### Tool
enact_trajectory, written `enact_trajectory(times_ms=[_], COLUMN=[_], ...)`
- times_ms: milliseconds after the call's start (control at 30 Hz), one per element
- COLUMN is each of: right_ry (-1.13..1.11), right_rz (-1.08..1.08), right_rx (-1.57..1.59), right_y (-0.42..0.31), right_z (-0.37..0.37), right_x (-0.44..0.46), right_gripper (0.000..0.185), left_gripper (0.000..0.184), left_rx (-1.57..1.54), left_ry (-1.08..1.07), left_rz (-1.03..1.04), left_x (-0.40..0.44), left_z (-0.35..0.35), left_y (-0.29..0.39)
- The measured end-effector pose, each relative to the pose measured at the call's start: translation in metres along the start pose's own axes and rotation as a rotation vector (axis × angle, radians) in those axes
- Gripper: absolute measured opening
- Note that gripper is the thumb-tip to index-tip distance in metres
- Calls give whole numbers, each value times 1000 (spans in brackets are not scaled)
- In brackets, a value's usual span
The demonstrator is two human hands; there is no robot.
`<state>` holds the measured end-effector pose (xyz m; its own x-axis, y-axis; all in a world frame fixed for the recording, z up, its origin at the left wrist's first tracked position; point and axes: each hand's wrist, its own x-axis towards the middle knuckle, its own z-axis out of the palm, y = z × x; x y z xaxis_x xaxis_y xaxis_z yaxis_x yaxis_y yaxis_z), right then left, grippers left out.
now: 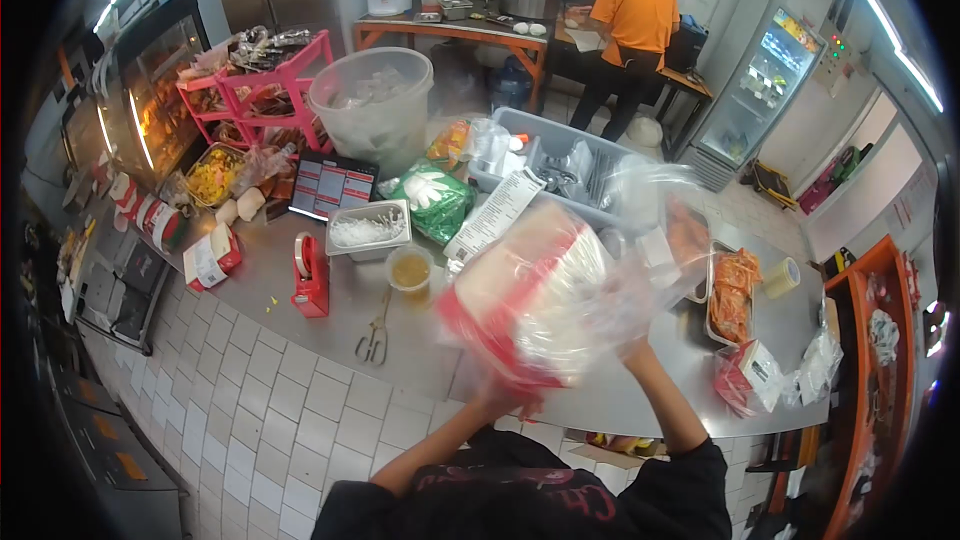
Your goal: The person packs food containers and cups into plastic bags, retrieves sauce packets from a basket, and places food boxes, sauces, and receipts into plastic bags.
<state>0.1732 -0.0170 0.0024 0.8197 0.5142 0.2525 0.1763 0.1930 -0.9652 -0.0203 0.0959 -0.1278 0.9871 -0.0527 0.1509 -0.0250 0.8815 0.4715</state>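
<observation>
A red and white box [520,290] in a clear plastic bag [630,290] is held up over the near edge of the metal table, blurred by motion. Under its lower edge is my left hand [510,398], its fingers mostly smeared. On the right, my right hand [632,348] is against the bag's lower side, its fingers hidden by the plastic. Just behind the box lies a long printed receipt [495,215]. Scissors [373,338] and a cup of brownish liquid [410,268] are left of the box.
A red tape dispenser [310,278], a steel tray [368,230] and a tablet [333,185] stand on the left. Behind is a grey bin [575,165] with utensils. Trays of orange food [735,295] and a bagged box [748,378] lie right. A person in orange [637,15] stands far back.
</observation>
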Motion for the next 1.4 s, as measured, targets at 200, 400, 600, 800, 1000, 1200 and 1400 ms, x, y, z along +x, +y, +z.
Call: enact_trajectory(times_ms=[200,400,600,800,1000,1200,1400], right_ry=[-741,-586,-513,-1385,-1184,-1023,-824], right_rz=[-550,-526,375,83,-213,-554,-520], right_rx=[-1110,-861,49,-1015,-687,-856,-573], right_y=[-71,66,72,-29,48,118,73], right_z=[72,22,52,74,236,349,311], right_x=[11,2,-23,89,219,183,193], right_gripper=[41,53,56,83,20,12,13], left_gripper=[45,48,74,72,33,19,14], left_rx=[426,1227,1347,1139,1730,1582,1501], left_ry=[621,390,398,547,360,527,517], left_rz=[249,164,218,-76,282,202,258], left_x=[12,24,46,67,58,48,49], left_z=[32,72,48,53,41,32,49], left_y=[69,94,101,109,86,66,81])
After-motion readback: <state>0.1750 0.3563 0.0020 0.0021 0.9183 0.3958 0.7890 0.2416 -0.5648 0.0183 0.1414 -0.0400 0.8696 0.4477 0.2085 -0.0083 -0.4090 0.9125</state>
